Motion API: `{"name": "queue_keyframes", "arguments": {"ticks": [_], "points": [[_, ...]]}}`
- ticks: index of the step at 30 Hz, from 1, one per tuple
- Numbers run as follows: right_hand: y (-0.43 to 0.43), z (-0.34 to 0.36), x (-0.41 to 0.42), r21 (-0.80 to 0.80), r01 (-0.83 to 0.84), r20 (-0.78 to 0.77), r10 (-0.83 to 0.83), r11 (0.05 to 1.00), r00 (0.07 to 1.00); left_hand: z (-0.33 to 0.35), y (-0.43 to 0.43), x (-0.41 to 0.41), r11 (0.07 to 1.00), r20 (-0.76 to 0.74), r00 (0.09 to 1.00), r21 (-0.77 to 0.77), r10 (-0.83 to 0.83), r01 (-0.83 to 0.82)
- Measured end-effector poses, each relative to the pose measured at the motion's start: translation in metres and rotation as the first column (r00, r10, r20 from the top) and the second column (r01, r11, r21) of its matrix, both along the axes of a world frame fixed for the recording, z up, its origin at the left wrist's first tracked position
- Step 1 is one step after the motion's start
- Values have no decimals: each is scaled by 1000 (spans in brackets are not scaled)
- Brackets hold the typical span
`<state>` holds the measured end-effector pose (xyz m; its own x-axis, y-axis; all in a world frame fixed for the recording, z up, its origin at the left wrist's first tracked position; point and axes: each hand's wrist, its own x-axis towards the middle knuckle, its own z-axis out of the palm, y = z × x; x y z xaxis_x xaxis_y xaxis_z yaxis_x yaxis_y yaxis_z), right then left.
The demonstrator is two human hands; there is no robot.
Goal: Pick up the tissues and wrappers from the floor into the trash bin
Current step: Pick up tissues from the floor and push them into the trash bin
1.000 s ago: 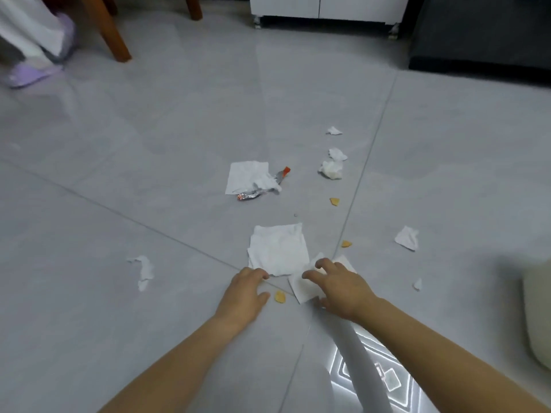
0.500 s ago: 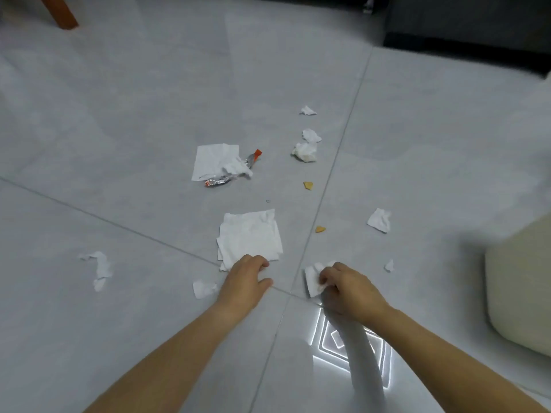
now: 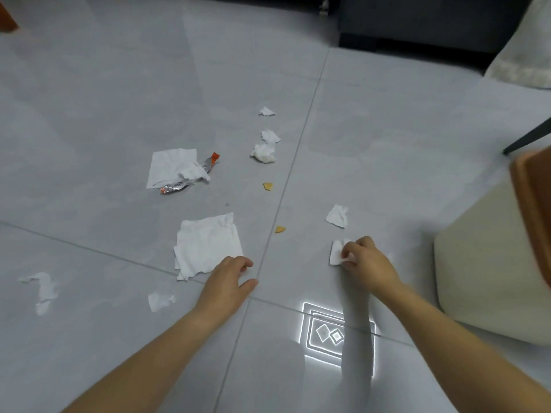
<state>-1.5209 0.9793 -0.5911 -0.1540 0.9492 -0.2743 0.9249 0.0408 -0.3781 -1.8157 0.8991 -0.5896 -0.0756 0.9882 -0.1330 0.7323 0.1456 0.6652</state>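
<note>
Grey floor tiles [image 3: 387, 138] are reflecting a square ceiling light [image 3: 325, 335]. Two orange crumbs [image 3: 267, 186] [image 3: 280, 229] are lying beside a grout line. A dark cabinet [image 3: 417, 22] is standing at the far edge.

Two bare arms were seen at the bottom of the frame. No sleeves were worn. The left hand [image 3: 228, 278] and right hand [image 3: 368, 263] were ungloved.
</note>
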Motion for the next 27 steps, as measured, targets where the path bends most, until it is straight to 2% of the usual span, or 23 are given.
{"name": "queue_keyframes", "arguments": {"ticks": [7, 11, 14, 17, 21, 24, 27], "points": [[-9, -12, -9, 4, -47, -14, 47, 999, 999, 0, -2, 6, 1000, 7, 1000, 6, -19, 19], [-22, 2, -12, -32, -54, -208, 47, 998, 977, 11, 1, 16, 998, 17, 998, 38, -52, 52], [-24, 16, -5, 49, -85, -233, 94, 995, 968, 16, 3, 17, 998, 6, 999, 45, -54, 54], [-17, 29, 20, 102, 72, -212, -49, 992, 976, 18, 2, 6, 1000, -29, 1000, 28, -6, 6], [-8, 30, 58, 87, 310, -233, -284, 947, 930, 21, 0, -4, 999, -44, 999, 21, 29, -28], [-4, 20, 69, 16, 376, -173, -368, 927, 914, 24, -4, -10, 999, -44, 998, 10, 39, -38], [0, 3, 68, 11, 325, -102, -323, 946, 941, 28, -12, -23, 997, -57, 995, -1, 76, -76]]}}
